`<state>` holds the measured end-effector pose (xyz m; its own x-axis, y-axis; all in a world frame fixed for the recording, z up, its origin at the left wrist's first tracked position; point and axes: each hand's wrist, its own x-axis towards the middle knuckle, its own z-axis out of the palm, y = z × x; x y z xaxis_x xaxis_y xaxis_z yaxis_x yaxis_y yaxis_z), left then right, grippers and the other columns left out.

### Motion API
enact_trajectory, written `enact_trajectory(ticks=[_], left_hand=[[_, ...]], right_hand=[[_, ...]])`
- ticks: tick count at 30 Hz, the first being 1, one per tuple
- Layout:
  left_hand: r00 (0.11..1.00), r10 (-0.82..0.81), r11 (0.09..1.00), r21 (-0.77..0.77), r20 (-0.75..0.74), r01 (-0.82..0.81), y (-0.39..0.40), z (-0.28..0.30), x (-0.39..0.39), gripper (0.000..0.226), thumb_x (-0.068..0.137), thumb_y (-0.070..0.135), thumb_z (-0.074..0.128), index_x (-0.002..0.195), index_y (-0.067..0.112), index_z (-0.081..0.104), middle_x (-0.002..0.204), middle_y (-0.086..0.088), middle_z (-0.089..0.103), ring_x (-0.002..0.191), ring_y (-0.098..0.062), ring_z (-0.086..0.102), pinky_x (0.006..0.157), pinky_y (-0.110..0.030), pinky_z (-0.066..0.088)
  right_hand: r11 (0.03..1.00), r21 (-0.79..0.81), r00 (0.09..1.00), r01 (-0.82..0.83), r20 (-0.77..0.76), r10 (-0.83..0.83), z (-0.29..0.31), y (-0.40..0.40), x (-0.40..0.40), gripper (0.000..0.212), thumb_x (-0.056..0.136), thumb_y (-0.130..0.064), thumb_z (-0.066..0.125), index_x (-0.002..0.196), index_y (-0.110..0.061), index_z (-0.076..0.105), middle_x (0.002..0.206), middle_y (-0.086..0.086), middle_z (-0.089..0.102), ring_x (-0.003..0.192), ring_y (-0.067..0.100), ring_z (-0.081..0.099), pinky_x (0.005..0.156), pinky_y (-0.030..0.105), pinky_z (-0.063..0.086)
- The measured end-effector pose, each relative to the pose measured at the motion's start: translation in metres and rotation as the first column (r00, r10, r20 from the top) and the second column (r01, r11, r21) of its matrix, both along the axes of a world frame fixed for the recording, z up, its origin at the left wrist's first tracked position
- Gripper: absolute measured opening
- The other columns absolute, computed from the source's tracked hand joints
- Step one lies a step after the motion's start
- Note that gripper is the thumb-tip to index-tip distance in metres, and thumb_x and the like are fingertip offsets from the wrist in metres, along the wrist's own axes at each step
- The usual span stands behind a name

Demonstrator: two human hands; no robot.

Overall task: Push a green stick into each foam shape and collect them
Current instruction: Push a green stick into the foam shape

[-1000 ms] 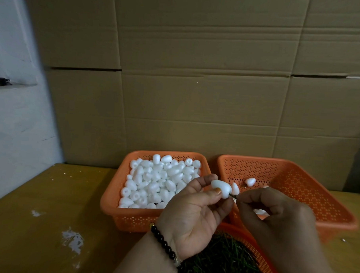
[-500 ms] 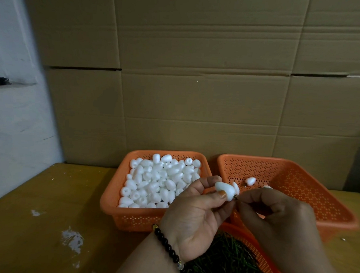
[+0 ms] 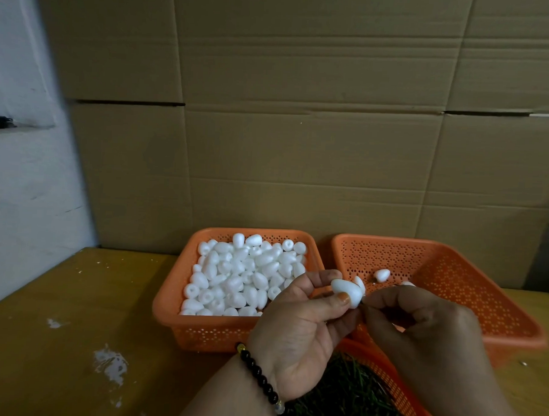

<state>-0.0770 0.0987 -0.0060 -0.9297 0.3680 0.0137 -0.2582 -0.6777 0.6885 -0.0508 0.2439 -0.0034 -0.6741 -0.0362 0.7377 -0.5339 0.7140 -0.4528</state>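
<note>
**Stick Insertion: Current Hand and Part Positions**

Your left hand (image 3: 299,328) sits at lower centre of the frame, palm toward you, with a black bead bracelet (image 3: 259,375) on the wrist. Its thumb and fingers pinch a white egg-shaped foam piece (image 3: 346,292). A second white foam piece (image 3: 360,284) shows just behind the first, touching it; whether your hand also holds it cannot be told.

Your right hand (image 3: 419,324) is at lower right, fingers curled, its fingertips pinched together at the lower right end of the held foam piece. A short dark bit of a thin green stick (image 3: 361,303) shows between fingertips and foam; its depth in the foam cannot be told.

The square orange perforated plastic basket (image 3: 198,330) at centre left is filled with loose white foam pieces (image 3: 241,278). A second orange perforated basket (image 3: 483,295) stands just beside it at centre right and holds one foam piece (image 3: 382,274) near its far left, with another partly hidden behind your right hand.

A round orange basket (image 3: 394,386) at bottom centre, below both hands, contains a heap of green sticks (image 3: 346,399).

All baskets rest on a yellow-brown wooden table (image 3: 58,292). Brown cardboard sheets (image 3: 302,114) fill the upper frame.
</note>
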Motion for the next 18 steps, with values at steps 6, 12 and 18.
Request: enact_trajectory(ticks=[6, 12, 18], left_hand=[[1.000, -0.001, 1.000, 0.010, 0.002, 0.001, -0.0008, 0.0004, -0.0006, 0.038, 0.065, -0.006, 0.063, 0.100, 0.005, 0.059, 0.089, -0.013, 0.073, 0.077, -0.018, 0.070, 0.075, -0.028, 0.057], [0.999, -0.010, 0.999, 0.039, 0.036, 0.009, -0.0031, 0.0014, -0.0017, 0.036, 0.066, -0.006, 0.062, 0.100, 0.005, 0.059, 0.089, -0.016, 0.071, 0.073, -0.019, 0.070, 0.070, -0.028, 0.058], [0.999, 0.010, 0.999, 0.033, 0.042, -0.012, -0.0030, 0.0020, -0.0017, 0.038, 0.067, -0.006, 0.062, 0.104, 0.004, 0.058, 0.089, -0.015, 0.071, 0.074, -0.020, 0.068, 0.071, -0.030, 0.057]], right_hand=[[1.000, 0.007, 1.000, -0.005, -0.004, 0.005, 0.0008, -0.0010, 0.0000, 0.026, 0.066, 0.001, 0.081, 0.074, -0.022, 0.072, 0.070, -0.020, 0.067, 0.068, -0.005, 0.065, 0.061, 0.013, 0.051], [0.997, -0.073, 1.000, -0.014, 0.012, 0.015, -0.0027, -0.0026, -0.0012, 0.044, 0.067, -0.004, 0.082, 0.085, -0.039, 0.061, 0.071, -0.018, 0.067, 0.074, -0.004, 0.066, 0.068, 0.016, 0.053], [0.989, -0.139, 0.999, -0.043, 0.024, 0.047, -0.0031, -0.0024, -0.0034, 0.041, 0.067, -0.002, 0.081, 0.079, -0.038, 0.063, 0.070, -0.019, 0.068, 0.072, -0.009, 0.064, 0.062, 0.002, 0.046]])
